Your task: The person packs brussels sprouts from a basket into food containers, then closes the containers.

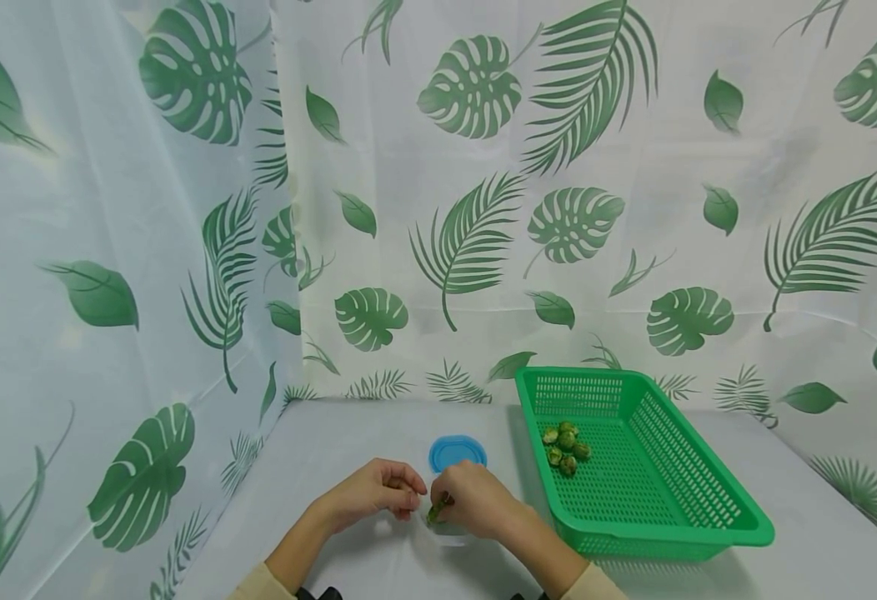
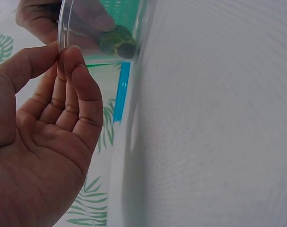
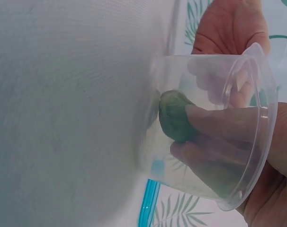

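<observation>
A clear plastic tub (image 3: 214,189) stands on the white table between my hands. My right hand (image 1: 472,500) reaches down inside it, thumb and fingers pinching a green Brussels sprout (image 3: 174,116) close to the tub's bottom. In the left wrist view the sprout's cut stem end (image 2: 126,50) shows through the clear wall. My left hand (image 1: 378,492) pinches the tub's rim on the left side between thumb and fingertips, its other fingers bent below. The head view has the tub partly hidden behind the right hand.
A blue lid (image 1: 457,450) lies on the table just beyond the tub. To the right stands a green perforated basket (image 1: 656,533), with several Brussels sprouts (image 1: 567,441) grouped in its left part. Leaf-patterned curtains (image 1: 476,250) hang behind the table and along its left side.
</observation>
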A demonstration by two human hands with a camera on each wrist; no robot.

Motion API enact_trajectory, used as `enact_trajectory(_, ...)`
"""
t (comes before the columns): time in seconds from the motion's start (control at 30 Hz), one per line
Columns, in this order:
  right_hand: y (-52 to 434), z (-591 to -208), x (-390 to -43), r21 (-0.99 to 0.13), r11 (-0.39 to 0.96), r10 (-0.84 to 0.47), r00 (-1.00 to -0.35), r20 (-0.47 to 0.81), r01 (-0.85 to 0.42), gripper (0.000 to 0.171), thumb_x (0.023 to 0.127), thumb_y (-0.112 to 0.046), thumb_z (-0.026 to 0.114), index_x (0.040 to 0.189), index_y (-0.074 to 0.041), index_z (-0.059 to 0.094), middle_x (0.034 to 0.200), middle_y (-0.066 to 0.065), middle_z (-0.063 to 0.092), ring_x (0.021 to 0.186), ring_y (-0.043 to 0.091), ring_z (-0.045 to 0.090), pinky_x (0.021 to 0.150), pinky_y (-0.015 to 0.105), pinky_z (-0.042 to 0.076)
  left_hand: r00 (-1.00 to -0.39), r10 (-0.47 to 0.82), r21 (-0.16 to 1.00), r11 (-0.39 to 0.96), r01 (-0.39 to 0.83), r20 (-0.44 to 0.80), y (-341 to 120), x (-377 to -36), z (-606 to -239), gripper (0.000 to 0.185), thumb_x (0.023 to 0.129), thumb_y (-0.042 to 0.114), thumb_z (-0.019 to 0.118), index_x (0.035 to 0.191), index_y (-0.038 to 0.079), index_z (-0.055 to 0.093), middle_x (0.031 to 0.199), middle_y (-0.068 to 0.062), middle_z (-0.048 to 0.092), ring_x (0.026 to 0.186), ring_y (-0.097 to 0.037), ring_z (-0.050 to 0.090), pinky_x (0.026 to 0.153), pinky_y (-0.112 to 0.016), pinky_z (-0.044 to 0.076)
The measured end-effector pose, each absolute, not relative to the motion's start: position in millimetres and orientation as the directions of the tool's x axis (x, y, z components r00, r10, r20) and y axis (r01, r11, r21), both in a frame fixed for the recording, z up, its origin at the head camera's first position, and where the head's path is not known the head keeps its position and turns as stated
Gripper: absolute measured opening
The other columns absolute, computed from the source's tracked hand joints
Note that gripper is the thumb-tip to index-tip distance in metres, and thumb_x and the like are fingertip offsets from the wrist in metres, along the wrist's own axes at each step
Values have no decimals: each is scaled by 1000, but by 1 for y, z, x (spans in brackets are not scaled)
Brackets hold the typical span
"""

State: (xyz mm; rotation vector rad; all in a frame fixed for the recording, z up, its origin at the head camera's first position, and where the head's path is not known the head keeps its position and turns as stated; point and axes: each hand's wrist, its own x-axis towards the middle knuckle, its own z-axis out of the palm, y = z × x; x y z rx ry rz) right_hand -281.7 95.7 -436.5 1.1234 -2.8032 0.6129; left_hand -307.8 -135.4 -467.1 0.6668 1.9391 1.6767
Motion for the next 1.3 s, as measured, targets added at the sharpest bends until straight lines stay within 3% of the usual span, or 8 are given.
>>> enact_trajectory(0.6,93,-439,-282,-253,696,-623,-740,255,-673,17,80,-2,85,72,-15,77,70,-10,71,62,-4,54,56,17,46,-758,649,989,145,35,-68,-136,-309,-468,32,98,9,68,122,-13,64,89,2,73,78,-10,66,75,-28,59)
enact_trajectory(0.83,94,-437,-282,-254,700,-620,-745,246,-667,19,81,-1,83,71,-15,75,66,-13,64,59,-3,47,54,18,44,-759,649,990,136,37,-61,-135,-310,-469,31,99,9,67,121,-12,65,89,1,73,78,-10,67,74,-28,58)
enact_trajectory(1.0,96,-433,-281,-264,708,-612,-755,233,-655,19,81,0,81,74,-16,75,72,-11,69,63,-3,53,58,20,47,-760,647,990,135,41,-57,-135,-310,-469,31,98,10,69,120,-11,65,88,1,73,78,-10,67,74,-27,58)
enact_trajectory(1.17,99,-424,-277,-282,695,-617,-750,238,-662,11,84,-2,83,87,-12,79,80,-4,74,70,3,63,62,22,51,-762,646,991,126,39,-52,-135,-309,-470,33,98,11,70,120,-13,65,88,1,73,78,-11,67,74,-28,58)
enact_trajectory(1.3,102,-415,-275,-284,700,-599,-755,267,-655,17,85,-5,83,101,-10,80,88,2,77,78,8,68,67,25,55,-758,651,991,123,42,-48,-136,-310,-470,35,99,11,69,122,-15,63,88,2,73,79,-10,66,74,-28,58)
